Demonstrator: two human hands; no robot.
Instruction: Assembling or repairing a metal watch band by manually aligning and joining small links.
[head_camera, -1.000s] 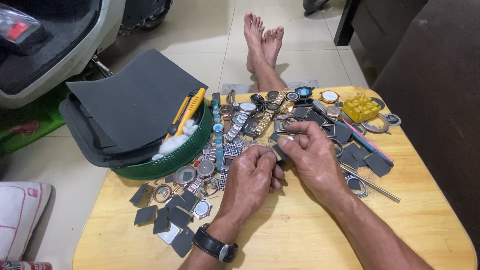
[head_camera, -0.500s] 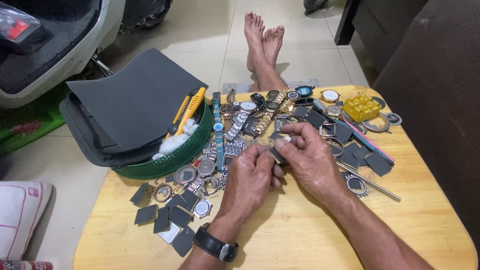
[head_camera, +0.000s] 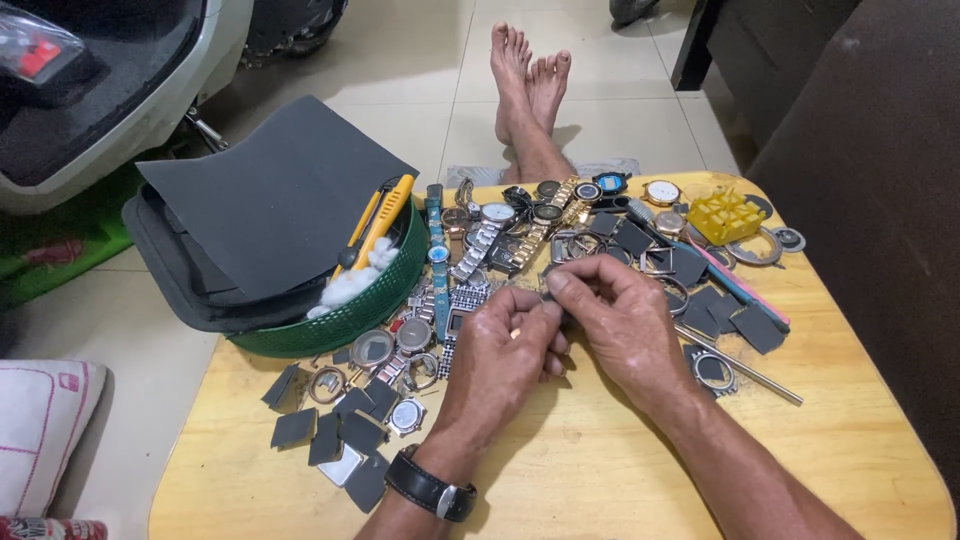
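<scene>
The wooden table carried a green basket under big sheets of dark sandpaper, with a yellow utility knife leaning on its rim. Wristwatches, watch cases and small sandpaper squares lay all around. Above the middle of the table the left hand and right hand met, fingers closed together on a small dark part, mostly hidden. It looked light, stiff and thin, probably easy to drop, so a pinch by the edges seemed best.
</scene>
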